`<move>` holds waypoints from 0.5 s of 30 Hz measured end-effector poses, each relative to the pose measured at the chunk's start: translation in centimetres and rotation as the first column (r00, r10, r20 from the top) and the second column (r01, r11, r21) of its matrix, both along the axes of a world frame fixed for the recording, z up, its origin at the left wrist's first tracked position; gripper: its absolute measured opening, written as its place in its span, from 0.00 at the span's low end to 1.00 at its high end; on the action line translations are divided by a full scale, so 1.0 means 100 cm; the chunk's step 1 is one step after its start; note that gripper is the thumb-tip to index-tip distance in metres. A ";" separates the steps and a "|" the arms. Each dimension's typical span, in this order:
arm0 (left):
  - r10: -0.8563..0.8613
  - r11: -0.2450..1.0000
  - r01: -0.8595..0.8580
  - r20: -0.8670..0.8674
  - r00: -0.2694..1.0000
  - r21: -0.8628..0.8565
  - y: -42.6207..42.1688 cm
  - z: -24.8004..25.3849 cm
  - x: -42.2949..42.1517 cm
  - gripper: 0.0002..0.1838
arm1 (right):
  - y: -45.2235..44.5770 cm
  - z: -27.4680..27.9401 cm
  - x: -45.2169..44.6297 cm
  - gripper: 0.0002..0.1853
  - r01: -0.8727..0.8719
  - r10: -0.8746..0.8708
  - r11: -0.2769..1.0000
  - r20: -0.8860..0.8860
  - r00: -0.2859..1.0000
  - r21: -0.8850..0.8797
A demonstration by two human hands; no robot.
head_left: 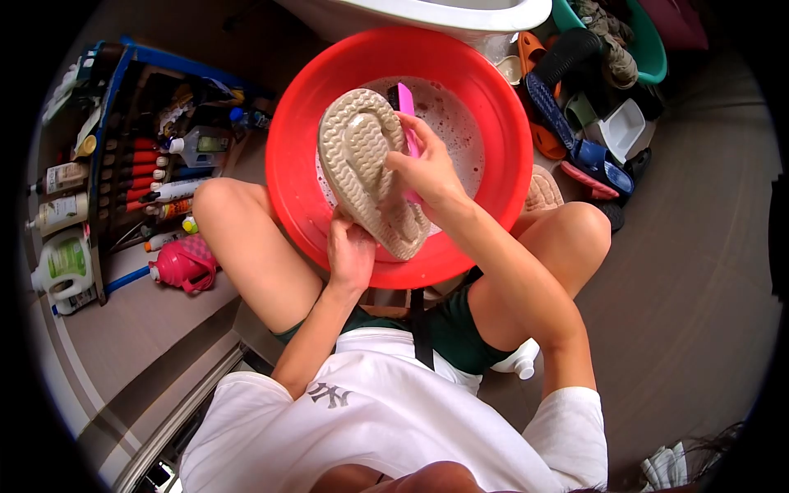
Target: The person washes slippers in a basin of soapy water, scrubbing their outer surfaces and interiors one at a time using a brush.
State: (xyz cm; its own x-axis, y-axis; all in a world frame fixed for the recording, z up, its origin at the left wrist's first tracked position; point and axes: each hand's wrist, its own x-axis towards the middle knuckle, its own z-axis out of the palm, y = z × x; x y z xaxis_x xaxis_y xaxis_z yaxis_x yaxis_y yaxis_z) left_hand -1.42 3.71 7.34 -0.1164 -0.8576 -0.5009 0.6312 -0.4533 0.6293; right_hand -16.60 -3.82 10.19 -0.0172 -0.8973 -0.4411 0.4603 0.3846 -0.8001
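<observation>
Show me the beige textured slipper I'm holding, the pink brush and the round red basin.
Beige textured slipper [366, 170]: head view, middle of its sole.
Pink plastic brush [406, 100]: head view, exposed upper end.
Round red plastic basin [290, 131]: head view, left inner wall.

Beige slipper [349, 168], zigzag tread up, tilted over red basin [503, 164] w/ suds [456, 123], pink brush [405, 99] alongside

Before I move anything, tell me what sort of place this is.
Probably a washing area, perhaps a home bathroom or laundry corner. A red basin holds sudsy water, bottles crowd the picture's left side, and slippers lie at the right.
</observation>
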 end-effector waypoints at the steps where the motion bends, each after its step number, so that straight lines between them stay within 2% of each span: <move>1: 0.008 0.999 -0.007 -0.022 1.000 0.031 -0.002 0.001 0.002 0.17 | 0.000 0.002 -0.003 0.31 -0.010 0.010 1.000 0.006 1.000 -0.010; 2: 0.016 0.998 -0.013 -0.046 0.999 0.063 -0.004 0.002 0.005 0.18 | -0.001 0.003 -0.006 0.31 -0.021 0.021 1.000 0.010 1.000 -0.020; 3: 0.011 0.997 -0.006 -0.070 0.997 0.072 -0.005 -0.002 0.010 0.18 | 0.000 0.004 -0.009 0.26 -0.002 0.002 1.000 0.041 0.999 -0.007; 6: 0.005 0.995 0.005 -0.107 0.994 0.096 -0.007 -0.011 0.026 0.18 | -0.002 0.004 -0.016 0.21 0.049 -0.048 0.998 -0.029 0.998 0.030; 7: 0.009 0.995 0.000 -0.094 0.996 0.096 -0.008 -0.012 0.025 0.18 | -0.001 0.009 -0.022 0.14 0.058 -0.058 0.997 0.003 0.998 0.059; 11: 0.022 0.994 -0.013 -0.090 0.996 0.105 -0.011 -0.003 0.024 0.19 | 0.004 0.011 -0.031 0.08 -0.007 0.006 1.000 -0.017 1.000 -0.006; 14: 0.041 0.994 -0.029 -0.114 0.993 0.104 -0.011 -0.012 0.031 0.19 | 0.010 0.008 -0.030 0.07 -0.009 0.012 0.998 0.050 0.999 -0.064; 15: 0.042 0.994 -0.030 -0.112 0.993 0.107 -0.010 -0.014 0.032 0.19 | 0.011 0.009 -0.032 0.08 -0.044 0.045 0.999 0.051 0.998 -0.028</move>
State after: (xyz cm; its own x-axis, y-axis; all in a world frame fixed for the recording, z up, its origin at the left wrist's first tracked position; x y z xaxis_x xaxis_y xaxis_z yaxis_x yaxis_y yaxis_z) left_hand 1.82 2.69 5.89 -0.1481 -0.8058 -0.5734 0.7132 -0.4887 0.5025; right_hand -19.78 -2.72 11.12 0.0448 -0.9080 -0.4166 0.4838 0.3845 -0.7862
